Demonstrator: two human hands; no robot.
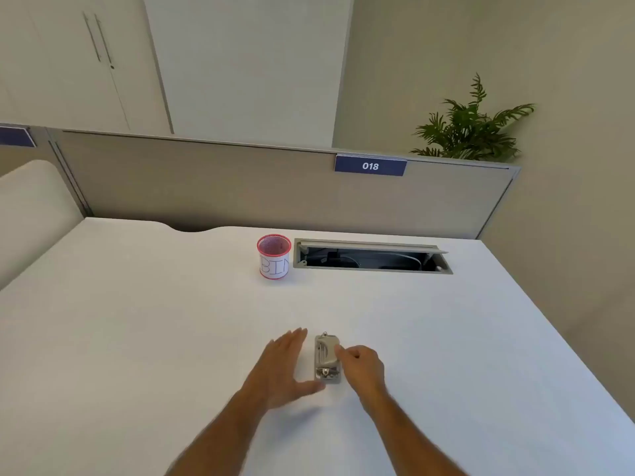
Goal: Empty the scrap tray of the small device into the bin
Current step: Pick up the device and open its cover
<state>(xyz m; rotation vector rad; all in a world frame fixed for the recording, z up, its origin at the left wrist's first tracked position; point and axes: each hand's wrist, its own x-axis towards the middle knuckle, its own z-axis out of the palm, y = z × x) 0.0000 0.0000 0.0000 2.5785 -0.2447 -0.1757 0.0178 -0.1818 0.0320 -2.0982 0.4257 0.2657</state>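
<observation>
Device [327,359] flat on the surface [137,321]; left hand [280,367] spread wide beside it, right hand's [360,367] grip pinching its edge, bin [274,257] well apart.

Head camera looks forward and down, close over the white desk [137,321].

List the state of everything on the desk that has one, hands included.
small device: lying flat on the desk, not lifted, tray state unclear.
bin: upright, open top, contents not discernible.
cable hatch: lid open, cables visible inside.
left hand: open, fingers spread, thumb near the device's near end.
right hand: fingers curled, fingertips on the device's right edge; grip unclear.
</observation>
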